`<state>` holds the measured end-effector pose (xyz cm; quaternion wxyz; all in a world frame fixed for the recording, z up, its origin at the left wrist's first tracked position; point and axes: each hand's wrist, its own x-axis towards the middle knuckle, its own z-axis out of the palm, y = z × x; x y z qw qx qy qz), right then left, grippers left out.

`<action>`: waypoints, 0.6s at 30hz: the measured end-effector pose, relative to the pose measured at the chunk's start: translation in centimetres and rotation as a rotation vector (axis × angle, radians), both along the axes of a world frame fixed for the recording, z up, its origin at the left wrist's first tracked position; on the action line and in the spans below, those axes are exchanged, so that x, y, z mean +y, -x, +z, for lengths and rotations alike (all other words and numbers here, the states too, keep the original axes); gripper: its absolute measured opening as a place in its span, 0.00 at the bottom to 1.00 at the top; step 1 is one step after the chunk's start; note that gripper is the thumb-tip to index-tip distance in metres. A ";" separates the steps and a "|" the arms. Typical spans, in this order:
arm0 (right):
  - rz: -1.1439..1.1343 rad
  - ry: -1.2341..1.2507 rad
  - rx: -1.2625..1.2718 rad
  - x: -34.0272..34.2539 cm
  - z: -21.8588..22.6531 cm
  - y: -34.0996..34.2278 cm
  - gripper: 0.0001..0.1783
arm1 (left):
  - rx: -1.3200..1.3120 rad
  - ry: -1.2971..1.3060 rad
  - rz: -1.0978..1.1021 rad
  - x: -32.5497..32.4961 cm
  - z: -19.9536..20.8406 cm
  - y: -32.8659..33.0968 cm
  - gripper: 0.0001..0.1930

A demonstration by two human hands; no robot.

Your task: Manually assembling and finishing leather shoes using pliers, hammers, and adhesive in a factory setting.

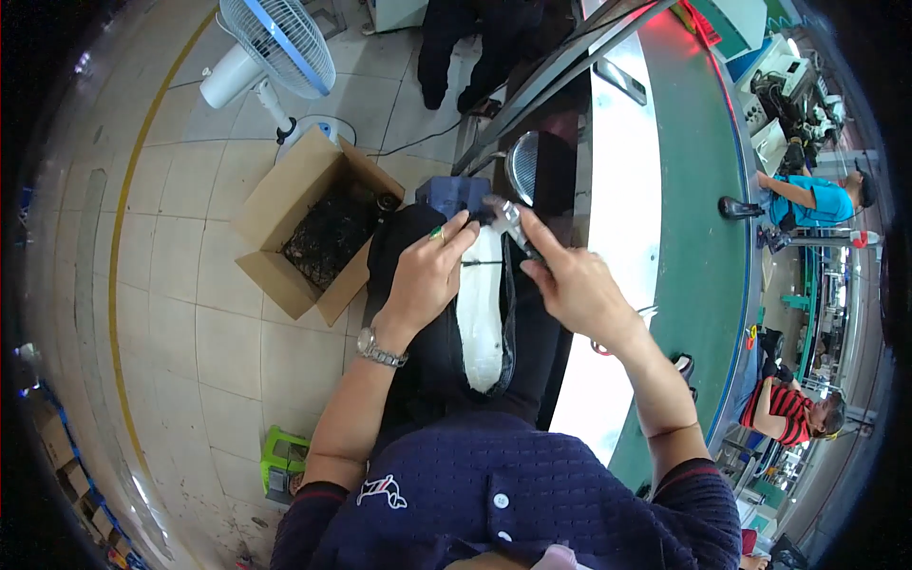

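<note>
In the head view, the white-bottomed black shoe lay lengthwise on your lap, sole side up. Your right hand was at the right of the shoe's far end, its fingers wrapped around a metal-headed tool, the head over that end. Your left hand was at the left of the same end, its thumb and fingertips narrow together at the black edge; you could not tell from this view how firmly they gripped it. A blue block stood just beyond the shoe, an open cardboard box to its left, and a green conveyor belt well to its right.
</note>
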<state>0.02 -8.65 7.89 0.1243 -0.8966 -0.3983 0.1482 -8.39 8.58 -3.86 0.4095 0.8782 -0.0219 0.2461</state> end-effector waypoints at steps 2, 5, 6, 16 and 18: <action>-0.016 -0.084 0.045 0.3 1.8 0.5 0.39 | 0.055 0.053 0.032 -0.2 0.8 0.0 0.17; -0.215 -0.448 0.002 0.3 -1.2 2.0 0.39 | -0.002 0.024 -0.005 -0.2 0.9 -0.1 0.15; -0.148 -0.239 -0.059 -0.4 -3.0 1.9 0.39 | -0.006 0.022 -0.011 -0.3 0.8 -0.2 0.15; -0.153 -0.385 -0.058 0.3 -2.4 2.2 0.37 | -0.010 0.066 -0.006 -0.2 1.2 -0.1 0.10; -0.027 -0.021 -0.062 -0.6 -3.3 1.6 0.38 | 0.125 0.203 0.004 -0.4 1.6 -0.2 0.09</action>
